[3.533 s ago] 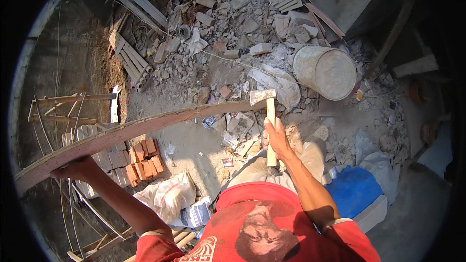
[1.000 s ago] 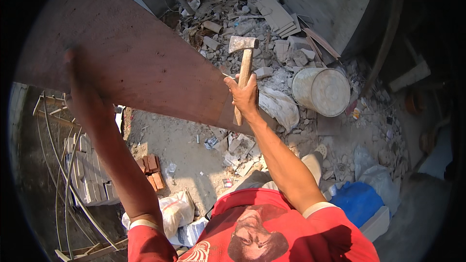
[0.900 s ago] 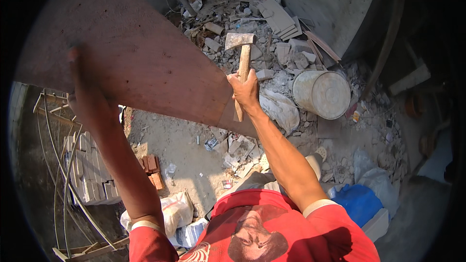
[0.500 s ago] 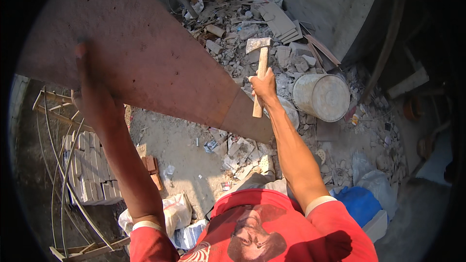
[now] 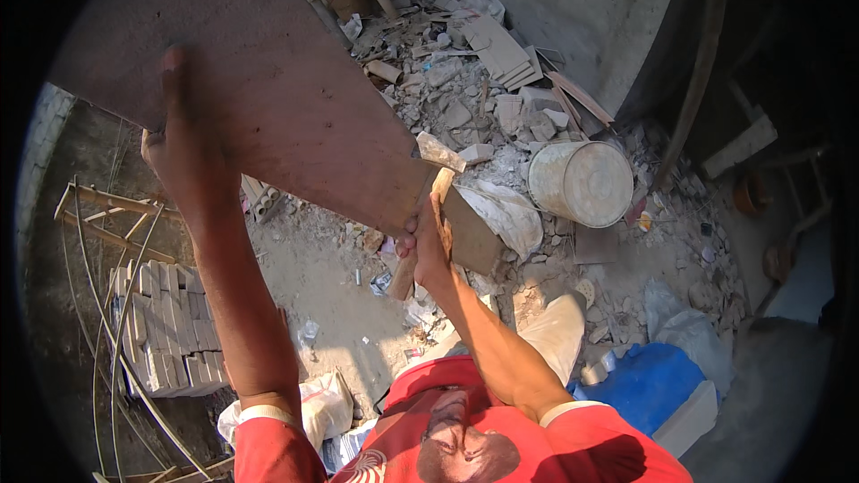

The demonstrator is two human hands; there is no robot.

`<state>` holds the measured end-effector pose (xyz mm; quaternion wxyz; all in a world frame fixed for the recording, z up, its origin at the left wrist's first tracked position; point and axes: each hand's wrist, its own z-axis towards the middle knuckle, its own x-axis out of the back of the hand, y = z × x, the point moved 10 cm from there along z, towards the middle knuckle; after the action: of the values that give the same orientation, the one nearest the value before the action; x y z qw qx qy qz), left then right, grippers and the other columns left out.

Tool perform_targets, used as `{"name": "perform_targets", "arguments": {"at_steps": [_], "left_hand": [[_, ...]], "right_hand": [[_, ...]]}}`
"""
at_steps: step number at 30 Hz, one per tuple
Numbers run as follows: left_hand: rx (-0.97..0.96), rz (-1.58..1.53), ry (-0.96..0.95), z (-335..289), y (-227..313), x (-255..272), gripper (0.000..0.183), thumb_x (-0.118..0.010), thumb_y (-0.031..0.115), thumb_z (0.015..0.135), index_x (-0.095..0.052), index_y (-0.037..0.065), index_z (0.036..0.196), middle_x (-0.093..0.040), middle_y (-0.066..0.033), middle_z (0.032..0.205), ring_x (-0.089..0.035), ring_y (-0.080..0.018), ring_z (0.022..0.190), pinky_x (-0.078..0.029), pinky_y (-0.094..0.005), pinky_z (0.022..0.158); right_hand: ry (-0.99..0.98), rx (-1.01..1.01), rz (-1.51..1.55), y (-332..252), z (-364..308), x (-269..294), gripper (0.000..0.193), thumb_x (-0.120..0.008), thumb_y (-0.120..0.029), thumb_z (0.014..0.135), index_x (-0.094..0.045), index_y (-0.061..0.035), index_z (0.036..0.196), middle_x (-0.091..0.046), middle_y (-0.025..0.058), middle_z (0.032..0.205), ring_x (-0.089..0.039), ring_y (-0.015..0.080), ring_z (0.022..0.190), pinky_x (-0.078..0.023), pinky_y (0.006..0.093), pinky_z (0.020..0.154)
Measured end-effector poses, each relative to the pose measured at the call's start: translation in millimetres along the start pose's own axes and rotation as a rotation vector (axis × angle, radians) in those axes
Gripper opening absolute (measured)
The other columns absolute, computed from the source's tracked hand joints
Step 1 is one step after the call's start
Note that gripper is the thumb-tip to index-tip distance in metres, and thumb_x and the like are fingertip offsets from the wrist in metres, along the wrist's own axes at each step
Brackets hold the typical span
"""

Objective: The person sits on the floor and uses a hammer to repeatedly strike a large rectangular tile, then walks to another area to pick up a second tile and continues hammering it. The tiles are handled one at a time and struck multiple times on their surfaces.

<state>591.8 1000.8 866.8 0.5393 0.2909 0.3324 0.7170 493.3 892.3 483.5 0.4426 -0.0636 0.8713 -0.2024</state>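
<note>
A long reddish-brown board [image 5: 286, 98] slants from the upper left down to the middle. A line crosses it near its lower end. My left hand [image 5: 195, 156] grips the board's left edge, its thumb laid over the top face and the other fingers mostly hidden. Near the line, my right hand [image 5: 429, 246] is closed round the wooden handle of a hatchet [image 5: 440, 152]. The hatchet's head overlaps the board's far edge, and its handle end shows below my hand. Whether the head touches the board I cannot tell.
Rubble and broken tiles [image 5: 501, 49] cover the ground beyond. A pale bucket [image 5: 582, 183] stands at the right, with a blue sheet [image 5: 644, 380] nearer me. On the left are stacked blocks [image 5: 170, 326], bent rods [image 5: 94, 304] and a wooden frame [image 5: 116, 201].
My right hand has brought the hatchet down and left, from beyond the board to its lower end. The board's outer part has shifted slightly; my left hand keeps its grip.
</note>
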Motion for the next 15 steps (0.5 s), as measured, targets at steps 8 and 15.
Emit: {"name": "perform_targets", "arguments": {"at_steps": [8,15], "left_hand": [[0.032,-0.065,-0.051,6,-4,-13,0.091,-0.073,0.056,0.083,-0.051,-0.022,0.124,-0.063,-0.0277,0.115,-0.067,-0.0349,0.104,-0.052,-0.0396,0.094],[0.003,-0.048,-0.104,7,-1,-31,0.092,-0.075,0.054,0.082,-0.049,-0.022,0.125,-0.061,-0.0287,0.118,-0.063,-0.0334,0.109,-0.050,-0.0398,0.096]], "right_hand": [[-0.022,0.150,-0.047,-16,-6,-17,0.041,-0.048,-0.052,0.101,-0.041,-0.0131,0.091,-0.042,0.0002,0.066,-0.041,0.0105,0.044,-0.038,0.0298,0.038],[-0.064,0.275,-0.115,-28,-5,-26,0.042,-0.048,-0.050,0.102,-0.040,-0.0104,0.089,-0.043,0.0008,0.063,-0.041,0.0115,0.037,-0.038,0.0284,0.033]]}}
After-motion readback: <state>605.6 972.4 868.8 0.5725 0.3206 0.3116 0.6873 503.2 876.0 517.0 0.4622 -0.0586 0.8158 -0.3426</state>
